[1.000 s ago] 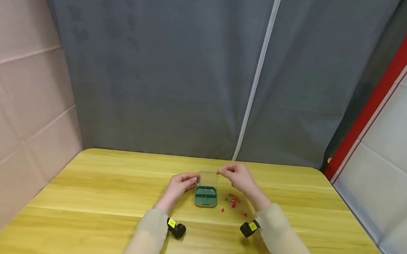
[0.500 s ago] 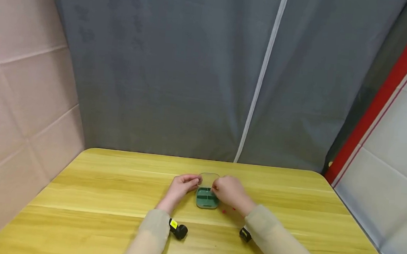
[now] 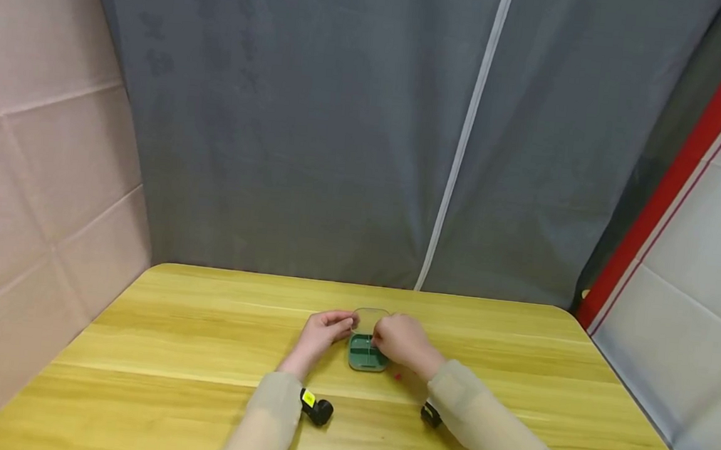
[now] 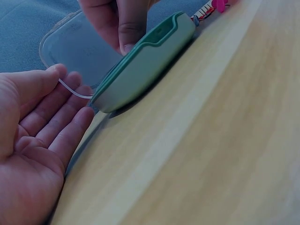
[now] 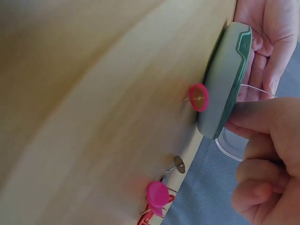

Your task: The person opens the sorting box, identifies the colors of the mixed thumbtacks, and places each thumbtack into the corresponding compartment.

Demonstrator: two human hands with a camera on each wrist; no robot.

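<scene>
A small green box (image 3: pixel 367 355) sits mid-table with its clear lid (image 3: pixel 370 319) standing open. My left hand (image 3: pixel 324 326) lies at the box's left side. Its straight fingers (image 4: pixel 56 122) touch the green box (image 4: pixel 145 65) and the edge of the clear lid (image 4: pixel 75 47). My right hand (image 3: pixel 400 340) is over the box's right side, fingers curled. Its thumb (image 5: pixel 255 117) presses on the rim of the green box (image 5: pixel 225 79), and two fingertips (image 4: pixel 125 42) reach down inside, against the lid. Whether they hold anything small is hidden.
Pushpins lie on the yellow wooden table (image 3: pixel 195 353) right of the box: a pink pin (image 5: pixel 199 97) against its side, a bare metal pin (image 5: pixel 179 164) and another pink pin (image 5: pixel 157 194) farther off. A grey curtain (image 3: pixel 343 123) hangs behind the table.
My right hand came down from the lid's top right corner to the box's right rim and now covers most of the pins. The left hand stayed put.
</scene>
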